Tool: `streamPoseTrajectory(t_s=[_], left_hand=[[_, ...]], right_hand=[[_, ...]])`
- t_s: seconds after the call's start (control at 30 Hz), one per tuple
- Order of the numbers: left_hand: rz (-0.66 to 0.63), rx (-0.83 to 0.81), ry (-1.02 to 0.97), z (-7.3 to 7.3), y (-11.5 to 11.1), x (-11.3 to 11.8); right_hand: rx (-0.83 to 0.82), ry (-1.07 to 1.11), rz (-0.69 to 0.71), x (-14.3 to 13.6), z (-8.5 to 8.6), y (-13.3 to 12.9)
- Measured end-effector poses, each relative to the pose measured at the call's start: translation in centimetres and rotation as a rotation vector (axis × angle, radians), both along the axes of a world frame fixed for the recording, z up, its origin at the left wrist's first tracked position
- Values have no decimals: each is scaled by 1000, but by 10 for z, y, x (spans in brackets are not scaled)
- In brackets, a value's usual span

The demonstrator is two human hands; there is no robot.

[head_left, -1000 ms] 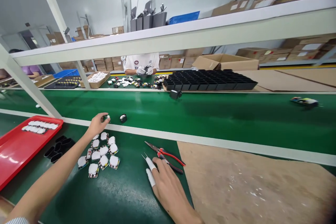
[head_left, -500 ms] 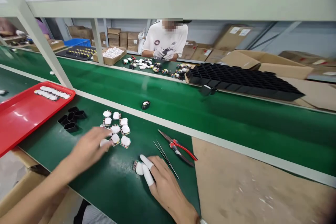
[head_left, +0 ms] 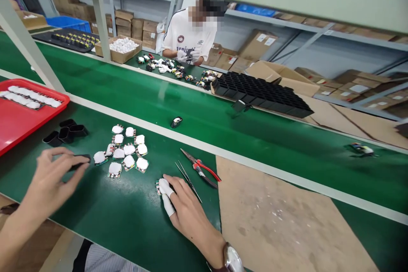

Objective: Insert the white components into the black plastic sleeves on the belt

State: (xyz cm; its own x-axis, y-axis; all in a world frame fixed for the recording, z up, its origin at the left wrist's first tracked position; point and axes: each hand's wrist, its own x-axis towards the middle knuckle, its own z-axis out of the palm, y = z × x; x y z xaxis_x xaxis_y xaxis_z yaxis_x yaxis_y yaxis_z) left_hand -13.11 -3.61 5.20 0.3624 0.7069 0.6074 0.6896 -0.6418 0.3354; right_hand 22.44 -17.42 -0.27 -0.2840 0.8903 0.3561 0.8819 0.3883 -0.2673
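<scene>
My left hand (head_left: 55, 174) pinches a black plastic casing (head_left: 80, 161) between fingers and thumb, left of a group of small circuit boards topped with white pads (head_left: 128, 149). More black casings (head_left: 65, 133) stand just beyond that hand. My right hand (head_left: 185, 204), with white finger cots on two fingers and a watch at the wrist, rests low over the table. Its fingertips are closed on one circuit board (head_left: 157, 188) with a white pad, mostly covered by the fingers. Tweezers (head_left: 188, 182) and red-handled pliers (head_left: 200, 167) lie beyond my right hand.
A red tray (head_left: 28, 125) with rows of white-padded boards sits at left. A green conveyor belt (head_left: 204, 125) runs across, carrying a filled casing (head_left: 176, 122). Cardboard (head_left: 280, 221) covers the table at right. Across the belt a gloved person (head_left: 189, 36) works beside black casings (head_left: 261, 93).
My left hand has gone from the padded boards toward the left and now holds a black casing. My right hand keeps its board. The view has shifted; another item shows on the belt at right.
</scene>
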Motion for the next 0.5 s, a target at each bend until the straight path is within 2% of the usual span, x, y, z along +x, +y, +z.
streamPoseTrajectory(t_s=[0.07,0.13,0.2,0.27,0.37,0.5], left_hand=[[-216,-111,16,0,-20,32],[-404,-199,63,-10,-38,64],[-466,-254,142,-26,-51,91],[-464,-301,210,-41,-58,110],[-456,-413,208,-48,-57,120],[-488,-663,122,-39,-51,109]], right_hand=[[5,-37,-34,1,-4,-2],[4,-49,-41,2,-8,-5],[1,-12,-27,4,-11,-7],[-3,56,-20,6,-12,-8],[-4,129,-28,9,-13,-9],[26,204,-12,10,-13,-8]])
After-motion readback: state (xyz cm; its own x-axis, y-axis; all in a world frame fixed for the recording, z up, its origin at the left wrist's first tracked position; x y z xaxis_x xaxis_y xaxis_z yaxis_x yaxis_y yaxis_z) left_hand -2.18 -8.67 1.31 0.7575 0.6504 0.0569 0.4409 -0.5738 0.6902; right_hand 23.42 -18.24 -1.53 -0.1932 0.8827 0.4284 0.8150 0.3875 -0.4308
